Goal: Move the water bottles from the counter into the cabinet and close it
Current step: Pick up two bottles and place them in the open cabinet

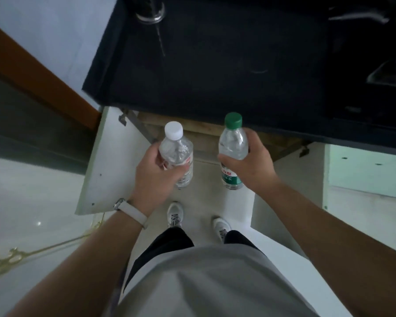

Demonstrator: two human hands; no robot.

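- Left hand (157,165) grips the white-cap bottle (177,156), upright, off the counter (215,65).
- Right hand (249,163) grips the green-cap bottle (232,147) likewise.
- Step: carrying both to the open cabinet (204,133) just beyond the hands.
- Next: crouch, set them inside, shut both doors.

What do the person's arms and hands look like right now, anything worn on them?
Both forearms are bare, with no sleeves in view and no gloves on either of the hands. The left hand has a watch on its wrist, with a pale, off-white strap and a metallic case at the outer edge. The right hand and its wrist carry nothing. No rings can be made out.
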